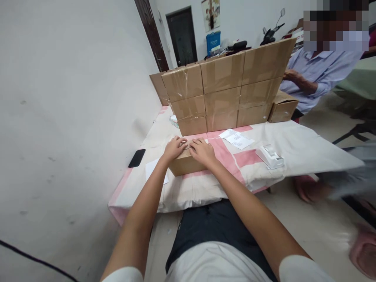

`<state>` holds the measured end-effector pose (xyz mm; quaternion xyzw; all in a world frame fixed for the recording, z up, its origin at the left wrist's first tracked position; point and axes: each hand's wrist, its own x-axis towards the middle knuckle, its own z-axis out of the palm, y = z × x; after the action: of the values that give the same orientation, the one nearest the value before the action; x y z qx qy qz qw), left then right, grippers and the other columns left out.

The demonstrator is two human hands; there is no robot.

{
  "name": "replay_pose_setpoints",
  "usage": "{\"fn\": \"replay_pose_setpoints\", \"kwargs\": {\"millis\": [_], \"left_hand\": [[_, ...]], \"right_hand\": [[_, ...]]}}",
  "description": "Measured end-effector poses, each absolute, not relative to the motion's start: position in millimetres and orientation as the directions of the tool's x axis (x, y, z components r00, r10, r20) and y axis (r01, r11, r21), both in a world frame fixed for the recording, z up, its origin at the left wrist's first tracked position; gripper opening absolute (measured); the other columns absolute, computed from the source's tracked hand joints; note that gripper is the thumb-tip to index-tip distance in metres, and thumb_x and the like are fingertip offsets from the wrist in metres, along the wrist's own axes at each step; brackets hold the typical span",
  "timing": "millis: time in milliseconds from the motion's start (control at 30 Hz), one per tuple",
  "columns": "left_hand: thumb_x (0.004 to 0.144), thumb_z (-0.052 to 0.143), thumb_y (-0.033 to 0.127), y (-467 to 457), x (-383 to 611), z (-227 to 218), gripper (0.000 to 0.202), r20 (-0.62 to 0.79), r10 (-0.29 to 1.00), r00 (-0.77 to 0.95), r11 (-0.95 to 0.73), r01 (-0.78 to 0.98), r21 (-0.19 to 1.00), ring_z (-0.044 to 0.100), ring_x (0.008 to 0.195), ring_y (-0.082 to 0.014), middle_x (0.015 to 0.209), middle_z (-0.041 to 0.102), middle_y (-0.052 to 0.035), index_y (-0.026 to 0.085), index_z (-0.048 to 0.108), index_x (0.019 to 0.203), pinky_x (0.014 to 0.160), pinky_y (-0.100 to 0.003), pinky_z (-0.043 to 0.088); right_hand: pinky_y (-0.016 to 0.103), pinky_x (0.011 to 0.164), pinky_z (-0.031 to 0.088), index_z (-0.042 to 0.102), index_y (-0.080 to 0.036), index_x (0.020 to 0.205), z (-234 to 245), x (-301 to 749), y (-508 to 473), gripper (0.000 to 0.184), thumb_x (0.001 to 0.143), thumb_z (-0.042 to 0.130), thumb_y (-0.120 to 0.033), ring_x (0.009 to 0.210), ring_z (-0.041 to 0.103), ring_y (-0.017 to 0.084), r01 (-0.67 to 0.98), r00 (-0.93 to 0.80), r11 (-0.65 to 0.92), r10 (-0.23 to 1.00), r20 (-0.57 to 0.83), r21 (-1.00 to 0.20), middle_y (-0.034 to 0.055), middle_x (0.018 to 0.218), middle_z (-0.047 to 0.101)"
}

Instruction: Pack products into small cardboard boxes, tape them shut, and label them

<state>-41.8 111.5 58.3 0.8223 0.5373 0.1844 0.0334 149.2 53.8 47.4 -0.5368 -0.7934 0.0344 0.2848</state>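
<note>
A small brown cardboard box (183,165) lies on the cloth-covered table (308,150) right in front of me. Both my hands rest on its top. My left hand (174,149) presses down with its fingers curled over the lid near the middle seam. My right hand (202,150) lies beside it, fingers flat and pointing left, its fingertips meeting those of the left hand. Behind the box stands a wall of several taped cardboard boxes (223,92), three rows high.
A white tape dispenser (269,156) and paper labels (236,139) lie right of the box. A black phone (136,158) and a white sheet (152,168) lie left. Another person in a blue shirt (320,72) handles a box (282,107) at the far right. A wall runs along the left.
</note>
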Motion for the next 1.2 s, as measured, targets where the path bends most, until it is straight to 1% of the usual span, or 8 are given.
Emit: {"fn": "replay_pose_setpoints", "kwargs": {"millis": [200, 333, 567, 733, 833, 967, 1100, 1200], "left_hand": [[0.096, 0.053, 0.048, 93, -46, 53, 0.056, 0.273, 0.892, 0.361, -0.420, 0.884, 0.206, 0.057, 0.129, -0.0299, 0.138, 0.060, -0.0104, 0.027, 0.050, 0.148, 0.107, -0.047, 0.047], [0.102, 0.043, 0.050, 58, -41, 36, 0.051, 0.362, 0.865, 0.348, -0.422, 0.894, 0.150, 0.052, 0.138, -0.0336, 0.153, 0.053, -0.0105, 0.026, 0.055, 0.145, 0.114, -0.054, 0.040], [0.103, 0.045, 0.048, 48, -43, 5, 0.043, 0.605, 0.709, 0.363, -0.487, 0.872, 0.048, 0.066, 0.124, -0.0288, 0.134, 0.070, -0.0070, 0.024, 0.069, 0.130, 0.099, -0.045, 0.050], [0.098, 0.052, 0.044, 93, -44, 10, 0.035, 0.738, 0.538, 0.407, -0.592, 0.806, -0.012, 0.074, 0.102, -0.0270, 0.113, 0.079, -0.0071, 0.022, 0.077, 0.109, 0.082, -0.040, 0.053], [0.096, 0.054, 0.038, 112, -22, 15, 0.033, 0.796, 0.469, 0.383, -0.619, 0.785, -0.013, 0.070, 0.110, -0.0306, 0.114, 0.078, -0.0101, 0.019, 0.076, 0.111, 0.089, -0.044, 0.050], [0.095, 0.055, 0.039, 118, 51, 2, 0.028, 0.763, 0.442, 0.471, -0.723, 0.691, -0.007, 0.066, 0.117, -0.0246, 0.122, 0.076, -0.0028, 0.031, 0.074, 0.114, 0.102, -0.041, 0.044], [0.098, 0.052, 0.029, 126, 137, -32, 0.026, 0.619, 0.152, 0.770, -0.983, 0.184, 0.012, 0.066, 0.112, -0.0180, 0.124, 0.074, -0.0023, 0.035, 0.073, 0.113, 0.089, -0.034, 0.046], [0.101, 0.044, 0.028, 132, 165, -54, 0.029, 0.578, 0.312, 0.754, -0.950, 0.248, 0.189, 0.067, 0.104, -0.0222, 0.114, 0.075, -0.0098, 0.024, 0.073, 0.106, 0.085, -0.037, 0.046]], "right_hand": [[0.047, 0.100, 0.051, 0.074, -0.026, 0.114, 47, 149, 55, 0.030, 0.100, 0.051, -0.039, 0.138, 0.046, 0.028, 0.813, -0.218, 0.404, 0.879, 0.423, -0.419, 0.0056, 0.145, 0.062], [0.045, 0.104, 0.049, 0.075, -0.025, 0.109, 44, 144, 57, 0.026, 0.097, 0.057, -0.039, 0.137, 0.049, 0.026, 0.792, -0.193, 0.409, 0.873, 0.449, -0.454, 0.0062, 0.139, 0.066], [0.032, 0.118, 0.036, 0.052, -0.016, 0.146, 10, 206, 74, 0.049, 0.104, 0.035, -0.034, 0.146, 0.039, 0.017, 0.797, 0.107, 0.179, 0.898, 0.427, -0.576, 0.0127, 0.158, 0.044], [0.057, 0.122, 0.022, 0.044, -0.003, 0.150, -29, 289, 101, 0.075, 0.086, 0.063, -0.036, 0.152, 0.024, 0.041, 0.814, 0.378, -0.162, 0.878, 0.295, -0.558, 0.0276, 0.158, 0.038], [0.072, 0.114, 0.023, 0.052, 0.001, 0.142, -39, 312, 121, 0.074, 0.081, 0.068, -0.037, 0.143, 0.035, 0.051, 0.833, 0.431, -0.274, 0.866, 0.254, -0.480, 0.0359, 0.147, 0.046], [0.069, 0.099, 0.039, 0.068, -0.007, 0.122, -40, 317, 144, 0.048, 0.086, 0.058, -0.038, 0.123, 0.054, 0.046, 0.909, 0.327, -0.217, 0.901, 0.286, -0.355, 0.0308, 0.125, 0.062], [0.053, 0.093, 0.048, 0.073, -0.014, 0.103, -45, 316, 167, 0.037, 0.092, 0.043, -0.033, 0.102, 0.063, 0.034, 0.943, 0.157, -0.037, 0.925, 0.345, -0.329, 0.0207, 0.103, 0.071], [0.048, 0.101, 0.046, 0.071, -0.018, 0.102, -56, 316, 177, 0.035, 0.094, 0.041, -0.033, 0.107, 0.061, 0.030, 0.931, 0.055, 0.103, 0.908, 0.415, -0.350, 0.0161, 0.107, 0.071]]}}
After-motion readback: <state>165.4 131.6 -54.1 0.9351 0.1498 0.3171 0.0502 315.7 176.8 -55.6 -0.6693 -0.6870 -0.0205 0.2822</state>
